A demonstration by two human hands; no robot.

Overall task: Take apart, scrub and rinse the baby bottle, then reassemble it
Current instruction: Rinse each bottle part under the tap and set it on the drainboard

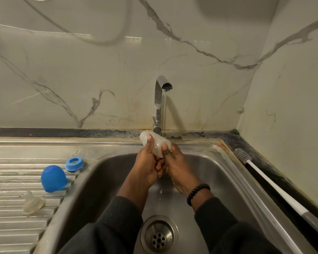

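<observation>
I hold the bottle body (155, 143) at frame centre, my left hand (147, 165) and right hand (174, 165) both clamped round it, tilted under the tap (161, 99) stream to rinse; cap (52, 178), ring (74, 163) and teat (33, 202) wait lower left on the drainboard (11, 226); brush (243, 154) rests right.

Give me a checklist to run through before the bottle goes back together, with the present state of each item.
1. Bottle body gripped in left hand and right hand: ok.
2. Water running from tap: ok.
3. Bottle free of soap: cannot tell.
4. Blue ring, blue cap and clear teat at hand on the drainboard: ok.
5. Brush set aside on the sink's right edge: ok.
</observation>
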